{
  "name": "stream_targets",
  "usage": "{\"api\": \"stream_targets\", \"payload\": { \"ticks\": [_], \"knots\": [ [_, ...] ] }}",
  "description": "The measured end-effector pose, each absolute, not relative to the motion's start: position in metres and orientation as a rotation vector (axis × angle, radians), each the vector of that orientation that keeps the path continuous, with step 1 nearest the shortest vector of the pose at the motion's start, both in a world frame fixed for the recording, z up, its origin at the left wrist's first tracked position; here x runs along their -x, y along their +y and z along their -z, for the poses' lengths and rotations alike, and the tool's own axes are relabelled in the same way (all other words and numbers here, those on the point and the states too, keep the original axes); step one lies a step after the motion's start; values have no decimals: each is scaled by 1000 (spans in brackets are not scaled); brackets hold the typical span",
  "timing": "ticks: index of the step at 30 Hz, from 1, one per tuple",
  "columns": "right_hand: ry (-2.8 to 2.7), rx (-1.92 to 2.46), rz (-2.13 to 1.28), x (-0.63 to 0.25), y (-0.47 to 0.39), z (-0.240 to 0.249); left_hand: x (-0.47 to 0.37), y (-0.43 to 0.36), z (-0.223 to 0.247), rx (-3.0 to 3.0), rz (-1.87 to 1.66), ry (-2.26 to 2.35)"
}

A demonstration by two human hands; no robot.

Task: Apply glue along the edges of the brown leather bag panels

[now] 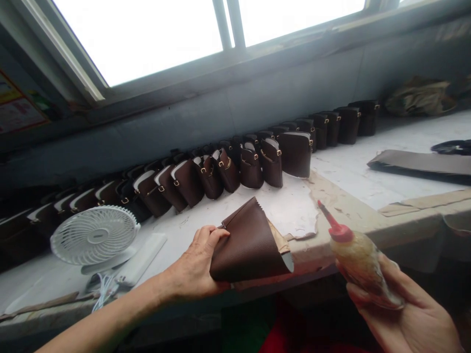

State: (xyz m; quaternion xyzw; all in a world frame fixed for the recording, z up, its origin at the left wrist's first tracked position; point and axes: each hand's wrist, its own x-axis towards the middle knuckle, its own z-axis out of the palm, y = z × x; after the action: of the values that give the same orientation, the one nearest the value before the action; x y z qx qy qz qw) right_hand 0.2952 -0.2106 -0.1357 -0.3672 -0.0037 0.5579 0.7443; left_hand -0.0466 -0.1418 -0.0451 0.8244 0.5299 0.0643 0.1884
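My left hand [200, 262] grips one end of a dark brown leather bag body [248, 240], with the thumb on top by a small metal fitting. The bag body is tilted on its side above the table's front edge. Its open end faces right and shows a tan and pale lining. My right hand [401, 299] is wrapped round a glue bottle [362, 260], a stained squeeze bottle with a red cap and a long red nozzle [327, 214]. That nozzle points up and left, apart from the bag body. The fingers behind the bottle are partly hidden.
Rows of brown bag bodies with gold buckles [189, 184] stand along the back of the table [346, 196]. A white fan [95, 235] and a white power block [143, 260] with cables sit at left. A flat dark grey piece [423, 165] lies at right, below a window.
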Motion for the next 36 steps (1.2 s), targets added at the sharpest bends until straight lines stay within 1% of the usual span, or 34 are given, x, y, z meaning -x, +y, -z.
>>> {"api": "stream_targets", "payload": {
  "ticks": [5,11,17,22,29,36],
  "knots": [
    [109,910,-1191,-293,-212,124,48,-136,39,-2258,-204,1538],
    [123,915,-1170,-292,-212,119,49,-121,40,-2306,-171,1536],
    [200,903,-1162,-290,-211,109,38,-127,40,-2246,-121,1693],
    [119,875,-1147,-294,-213,119,36,-135,43,-2114,-80,1762],
    [46,878,-1154,-300,-213,135,49,-122,54,-2263,-124,1680],
    [-4,826,-1211,-303,-214,141,42,-117,43,-2119,-92,1729]
  ]
}}
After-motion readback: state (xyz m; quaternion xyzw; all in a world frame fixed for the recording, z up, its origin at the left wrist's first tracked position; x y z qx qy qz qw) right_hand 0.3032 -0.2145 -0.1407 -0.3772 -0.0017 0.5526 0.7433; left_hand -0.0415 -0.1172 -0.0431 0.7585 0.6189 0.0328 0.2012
